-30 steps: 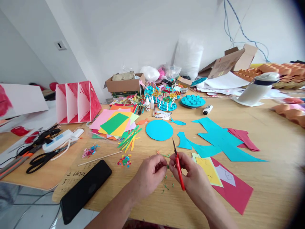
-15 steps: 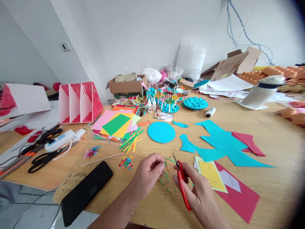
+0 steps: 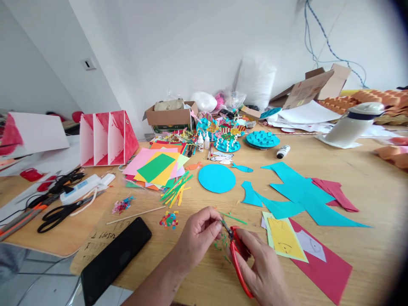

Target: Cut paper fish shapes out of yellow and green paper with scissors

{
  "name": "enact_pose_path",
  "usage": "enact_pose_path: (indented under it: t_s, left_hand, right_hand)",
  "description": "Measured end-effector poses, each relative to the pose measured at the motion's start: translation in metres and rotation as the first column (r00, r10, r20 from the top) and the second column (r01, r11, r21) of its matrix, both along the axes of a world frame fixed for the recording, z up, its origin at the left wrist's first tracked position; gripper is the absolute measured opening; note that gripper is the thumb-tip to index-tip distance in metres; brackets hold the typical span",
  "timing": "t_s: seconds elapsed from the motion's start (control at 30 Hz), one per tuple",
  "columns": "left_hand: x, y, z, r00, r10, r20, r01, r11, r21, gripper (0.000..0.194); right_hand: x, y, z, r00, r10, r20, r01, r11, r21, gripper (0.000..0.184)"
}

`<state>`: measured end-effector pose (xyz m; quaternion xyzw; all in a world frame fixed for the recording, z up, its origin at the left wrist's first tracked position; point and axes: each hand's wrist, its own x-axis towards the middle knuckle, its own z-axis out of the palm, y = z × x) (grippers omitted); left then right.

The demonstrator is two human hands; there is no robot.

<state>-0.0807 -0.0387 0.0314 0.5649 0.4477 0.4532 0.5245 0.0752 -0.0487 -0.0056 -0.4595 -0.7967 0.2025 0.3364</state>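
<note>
My right hand point(image 3: 259, 263) is closed around a pair of red-handled scissors point(image 3: 235, 257). The blades point up and left, their tips right at the fingertips of my left hand point(image 3: 204, 231). Those left fingers are pinched together; what sits between them is too small to make out. A thin green paper strip point(image 3: 234, 218) lies just beyond the blades. Small green paper snippets point(image 3: 219, 245) are scattered on the table below my hands. To the right of the scissors lies a yellow paper piece point(image 3: 280, 236) with pencil outlines.
A blue paper circle point(image 3: 216, 178) lies ahead, with green and yellow strips point(image 3: 175, 189) to its left. Blue offcuts point(image 3: 306, 193) and red paper point(image 3: 333, 272) spread on the right. A black phone point(image 3: 116, 259) rests at the front left edge, near black scissors point(image 3: 60, 214).
The scissors have moved left and slightly down, bringing the blade tips to my left fingertips. My left hand keeps its pinch in nearly the same spot. The view has shifted slightly.
</note>
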Motion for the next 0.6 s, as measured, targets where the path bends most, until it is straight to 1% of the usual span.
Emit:
enact_pose_path:
  t_s: [0.17,0.33,0.6]
  left_hand:
    - [0.0002,-0.0011,-0.0013,1.000,-0.009,-0.016,0.009,1.000,0.002,0.015]
    - [0.0013,-0.0009,-0.0014,1.000,-0.020,-0.008,0.020,1.000,-0.009,0.015]
    - [0.0003,-0.0009,-0.0020,0.999,-0.026,-0.023,0.026,1.000,-0.014,0.014]
  right_hand:
    - [0.0004,-0.0005,-0.0004,1.000,0.011,0.020,-0.010,1.000,-0.006,0.020]
    - [-0.0002,0.0000,0.0028,0.999,-0.019,0.036,0.018,1.000,0.022,0.022]
    - [0.0041,0.0009,-0.0013,0.998,-0.023,0.062,0.019,0.998,0.063,0.021]
